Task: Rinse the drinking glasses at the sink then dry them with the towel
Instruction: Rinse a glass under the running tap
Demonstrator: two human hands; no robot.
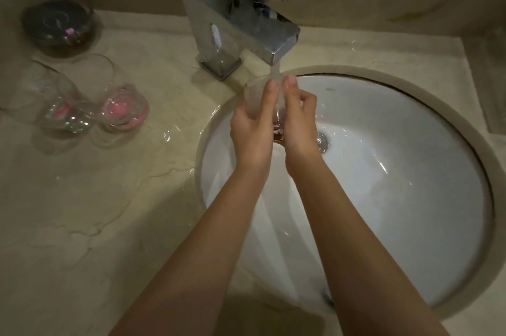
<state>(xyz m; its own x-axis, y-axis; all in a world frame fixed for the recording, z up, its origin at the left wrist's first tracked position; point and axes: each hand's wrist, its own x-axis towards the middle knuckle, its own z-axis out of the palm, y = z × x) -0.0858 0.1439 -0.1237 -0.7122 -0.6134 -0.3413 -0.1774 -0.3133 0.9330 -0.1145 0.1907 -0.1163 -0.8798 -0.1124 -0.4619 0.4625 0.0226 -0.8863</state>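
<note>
Glass being rinsed: one clear drinking glass (257, 97) was held over the basin at about 11 o'clock of its bowl, directly under the spout, its mouth tipped up toward the water; something pink showed at its base between the palms.
Left hand: the left hand (250, 127) gripped the glass from the 9 o'clock side, fingers curled round its wall, one finger stretched up toward the rim.
Right hand: the right hand (297, 114) grasped the same glass from the 3 o'clock side, fingers bent round it, fingertips up by the stream.
Water: a single stream (274, 72) ran from the faucet (238, 26) onto the glass and fingers; how full the glass was could not be told.
Sink: one round white sink (397, 171) held a thin film of water, with the metal drain (322, 140) just right of the hands.
Glasses on counter: two clear glasses stood at 9 o'clock from the sink, close beside each other; the nearer glass (123, 100) showed a pink disc at its bottom, the farther glass (52, 100) pink flecks at its bottom.
Dark bowl: one dark round bowl (59, 26) sat at 10 o'clock, behind the two glasses; its contents were too dim to name.
Counter: the pale marble counter (109, 212) was wet in patches near the basin's rim.
Count: three glasses, one bowl, one faucet, one sink.
</note>
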